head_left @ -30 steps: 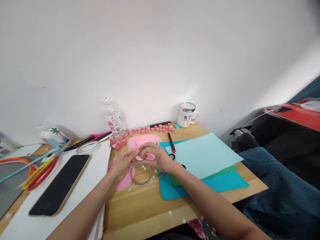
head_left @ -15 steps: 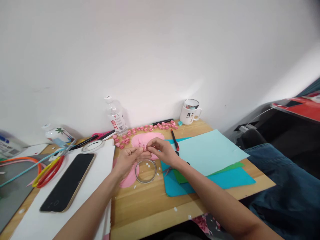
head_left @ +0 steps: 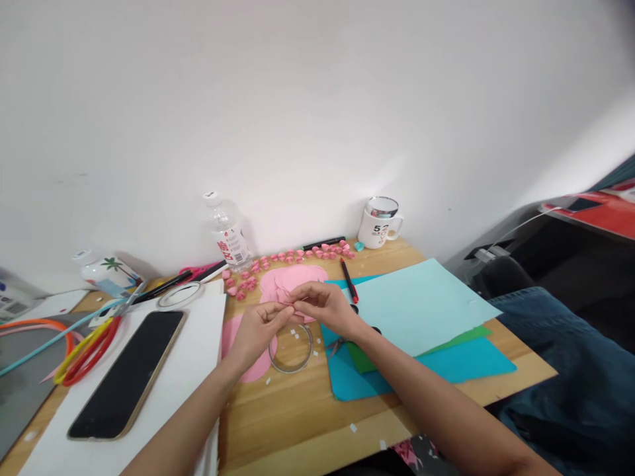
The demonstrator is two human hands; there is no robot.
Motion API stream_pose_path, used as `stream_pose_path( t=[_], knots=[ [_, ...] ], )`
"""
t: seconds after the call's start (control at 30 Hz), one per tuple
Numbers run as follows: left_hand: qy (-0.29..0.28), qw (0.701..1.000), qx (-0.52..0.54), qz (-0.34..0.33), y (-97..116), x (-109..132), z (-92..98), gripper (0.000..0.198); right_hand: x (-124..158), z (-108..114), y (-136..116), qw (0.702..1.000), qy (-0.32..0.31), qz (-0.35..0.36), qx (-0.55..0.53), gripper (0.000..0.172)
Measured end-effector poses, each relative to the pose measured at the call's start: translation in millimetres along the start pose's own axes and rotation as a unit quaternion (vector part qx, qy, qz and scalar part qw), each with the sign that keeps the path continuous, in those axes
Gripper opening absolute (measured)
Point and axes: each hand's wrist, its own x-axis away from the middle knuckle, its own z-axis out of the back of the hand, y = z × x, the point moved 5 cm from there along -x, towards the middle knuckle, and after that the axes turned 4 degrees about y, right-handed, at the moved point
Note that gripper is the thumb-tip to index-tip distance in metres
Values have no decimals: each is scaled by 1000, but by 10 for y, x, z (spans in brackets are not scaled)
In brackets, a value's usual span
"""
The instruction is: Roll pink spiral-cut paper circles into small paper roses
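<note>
Over the middle of the table, my left hand (head_left: pixel 258 330) and my right hand (head_left: pixel 330 307) meet at the fingertips. Both pinch a small curled piece of pink paper (head_left: pixel 281 294), partly covered by the fingers. Beneath them lie flat pink paper shapes (head_left: pixel 292 272) with rounded edges. Just below the hands is a roll of clear tape (head_left: pixel 290 368), lying flat among tiny white scraps. Behind, along the wall side, several small folded pink paper pieces (head_left: pixel 280 258) form a row.
Teal and light blue sheets (head_left: pixel 421 307) lie at right with small scissors (head_left: pixel 336 346) and a red-black pen (head_left: pixel 348 281). A phone (head_left: pixel 129 373) rests on white paper (head_left: pixel 198 370) at left, near red-yellow scissors (head_left: pixel 99 350). A bottle (head_left: pixel 228 235) and a mug (head_left: pixel 380 225) stand at the wall.
My fingertips have come closer together, and the right fingers now cover more of the pink paper piece. The view has shifted slightly.
</note>
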Motion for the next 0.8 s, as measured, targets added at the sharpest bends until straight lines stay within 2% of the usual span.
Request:
stream_pose_path(
  t=[0.13, 0.37, 0.53, 0.67, 0.8],
  knots=[
    [12, 1000, 1, -6, -36, 0, 8, 29, 7, -14, -11, 1000, -11, 1, 11, 15],
    [10, 1000, 24, -3, -80, -6, 2, 20, 44, -118, -217, 990, -111, 35, 78, 18],
    [53, 998, -14, -9, -108, -25, 68, 31, 75, -152, -291, 981, -143, 59, 117, 22],
    [21, 1000, 1, 6, -117, -25, 31, 20, 106, -190, -284, 962, -162, 95, 198, 30],
    [-34, 995, 82, 43, -102, 4, -77, 18, 120, -261, -218, 934, -148, 152, 288, 37]
  ],
)
